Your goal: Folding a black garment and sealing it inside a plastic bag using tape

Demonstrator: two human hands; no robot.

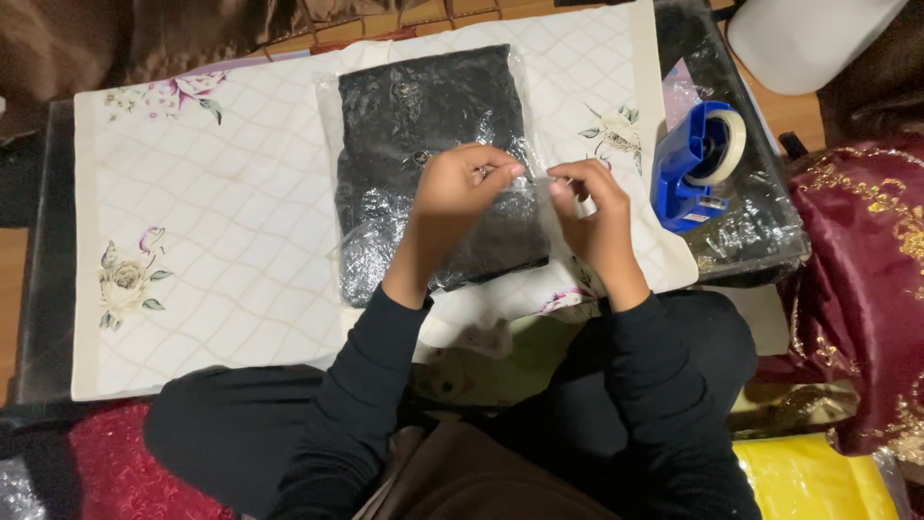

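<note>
Both hands, left hand and right hand, pinch a clear tape strip over the bagged black garment; keeping it taut should prevent wrinkles.

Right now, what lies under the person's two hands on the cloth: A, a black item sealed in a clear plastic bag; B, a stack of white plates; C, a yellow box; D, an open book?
A: both the left hand and the right hand work at the edge of a clear plastic bag holding something black, lying on the floral cloth.
</note>
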